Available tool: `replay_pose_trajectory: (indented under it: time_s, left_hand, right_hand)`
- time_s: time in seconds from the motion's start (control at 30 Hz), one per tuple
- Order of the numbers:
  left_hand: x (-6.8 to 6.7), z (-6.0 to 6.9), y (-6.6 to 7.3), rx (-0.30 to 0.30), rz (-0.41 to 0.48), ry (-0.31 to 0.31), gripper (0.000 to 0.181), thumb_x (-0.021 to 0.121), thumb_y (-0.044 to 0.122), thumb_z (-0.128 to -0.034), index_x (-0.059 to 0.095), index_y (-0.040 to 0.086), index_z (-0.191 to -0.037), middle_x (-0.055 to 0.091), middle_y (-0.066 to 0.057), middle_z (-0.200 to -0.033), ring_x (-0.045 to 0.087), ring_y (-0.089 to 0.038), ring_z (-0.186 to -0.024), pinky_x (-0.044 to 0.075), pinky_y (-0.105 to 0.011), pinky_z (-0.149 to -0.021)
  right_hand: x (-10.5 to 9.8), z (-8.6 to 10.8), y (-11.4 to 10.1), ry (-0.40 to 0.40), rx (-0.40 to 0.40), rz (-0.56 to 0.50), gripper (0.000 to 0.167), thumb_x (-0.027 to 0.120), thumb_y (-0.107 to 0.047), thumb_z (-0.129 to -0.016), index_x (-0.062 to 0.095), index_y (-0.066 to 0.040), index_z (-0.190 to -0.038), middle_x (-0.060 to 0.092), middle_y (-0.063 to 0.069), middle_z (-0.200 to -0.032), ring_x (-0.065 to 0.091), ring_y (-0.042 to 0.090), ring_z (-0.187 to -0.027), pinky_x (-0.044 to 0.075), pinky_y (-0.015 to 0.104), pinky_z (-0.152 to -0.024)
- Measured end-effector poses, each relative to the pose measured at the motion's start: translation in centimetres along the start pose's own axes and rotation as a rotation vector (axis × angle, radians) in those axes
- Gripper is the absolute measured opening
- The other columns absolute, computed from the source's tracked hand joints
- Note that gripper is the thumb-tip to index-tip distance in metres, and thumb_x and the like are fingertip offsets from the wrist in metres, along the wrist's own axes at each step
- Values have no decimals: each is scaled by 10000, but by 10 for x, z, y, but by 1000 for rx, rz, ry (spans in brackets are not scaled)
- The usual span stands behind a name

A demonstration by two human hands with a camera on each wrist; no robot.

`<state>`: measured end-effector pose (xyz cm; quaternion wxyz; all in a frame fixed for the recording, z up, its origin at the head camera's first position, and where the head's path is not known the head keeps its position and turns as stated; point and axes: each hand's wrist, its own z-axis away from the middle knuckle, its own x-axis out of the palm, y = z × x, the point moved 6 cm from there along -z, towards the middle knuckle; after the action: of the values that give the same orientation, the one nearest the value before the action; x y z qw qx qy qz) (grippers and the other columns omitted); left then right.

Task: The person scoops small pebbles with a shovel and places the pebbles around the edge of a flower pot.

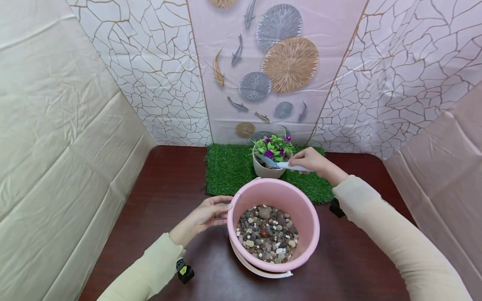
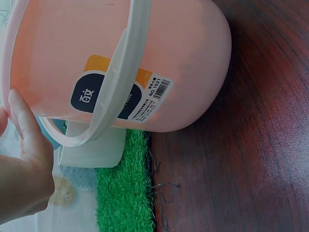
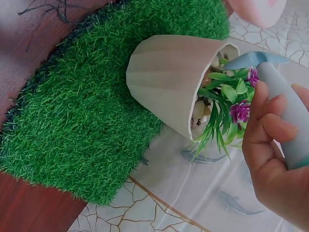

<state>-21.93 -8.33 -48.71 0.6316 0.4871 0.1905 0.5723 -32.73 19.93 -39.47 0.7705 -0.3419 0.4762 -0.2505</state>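
My left hand (image 1: 206, 214) grips the rim of a pink bucket (image 1: 310, 209) on its left side. Inside the bucket lies a layer of mixed pebbles (image 1: 267, 234). In my right hand (image 1: 310, 161) is a small garden trowel (image 1: 291, 166), its pale handle held between curled fingers and thumb. The blue-grey blade (image 3: 253, 59) is over the mouth of a cream flowerpot (image 3: 166, 72). Green leaves and purple flowers (image 3: 240, 112) fill the pot, with some stones around their base. In the left wrist view the bucket's pale handle (image 2: 118, 72) hangs down its side.
The pot stands on a green artificial grass mat (image 1: 226, 169) behind the bucket. A dark red wooden table (image 1: 158, 184) lies under everything. Patterned cloth (image 1: 169, 83) hangs behind, and plain cloth panels (image 1: 67, 167) flank the table.
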Motion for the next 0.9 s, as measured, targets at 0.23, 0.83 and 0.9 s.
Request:
replay_pose_trajectory:
  time_s: [0.23, 0.83, 0.9]
  left_hand:
    - [0, 0, 0, 0, 6, -3, 312, 565, 35, -893, 566, 59, -1204, 659, 43, -694, 628, -45, -602, 579, -196, -607]
    - [0, 0, 1, -2, 8, 1, 344, 564, 34, -893, 541, 41, -1236, 654, 40, -684, 624, -44, -595, 580, -197, -607]
    - [0, 0, 0, -3, 9, 0, 341, 566, 36, -892, 545, 44, -1232, 656, 40, -686, 625, -45, -596, 581, -197, -608]
  right_hand:
    - [-4, 9, -6, -6, -4, 3, 346, 575, -151, -909, 622, 90, -1153, 667, -64, -680, 514, 43, -503, 454, 210, -471]
    - [-12, 52, -20, 35, -187, 77, 268, 636, -98, -866, 672, 71, -1072, 682, 4, -729, 496, 69, -523, 441, 219, -464]
    - [-10, 58, -20, 27, -200, 90, 257, 641, -100, -865, 681, 56, -1066, 685, 27, -743, 479, 60, -512, 425, 215, -455]
